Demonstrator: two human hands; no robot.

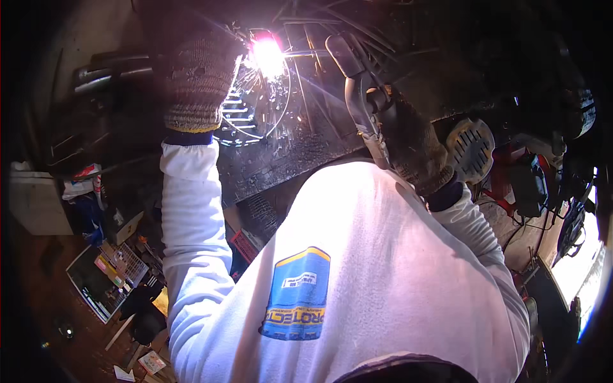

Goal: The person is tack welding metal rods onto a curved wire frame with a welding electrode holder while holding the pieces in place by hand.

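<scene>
A bright welding arc (268,56) burns at the far middle, throwing sparks downward. Just left of it is my left hand (199,83) in a grey knitted glove. Its fingers are lost in shadow, so their grip does not show. Beside that glove lies a round piece with rows of bright slots (237,121), and a thin wire loop (286,105) curves past it. My right hand (415,143), gloved too, is closed around a welding electrode holder (361,105). From the holder's head a thin electrode (306,54) reaches left to the arc.
The dark metal worktable (287,163) carries several thin rods (313,70) at the back. An oval slotted plate (470,150) sits right of my right wrist. Further right are red and black equipment (523,179) and cables. A framed tray of small items (108,281) is at lower left.
</scene>
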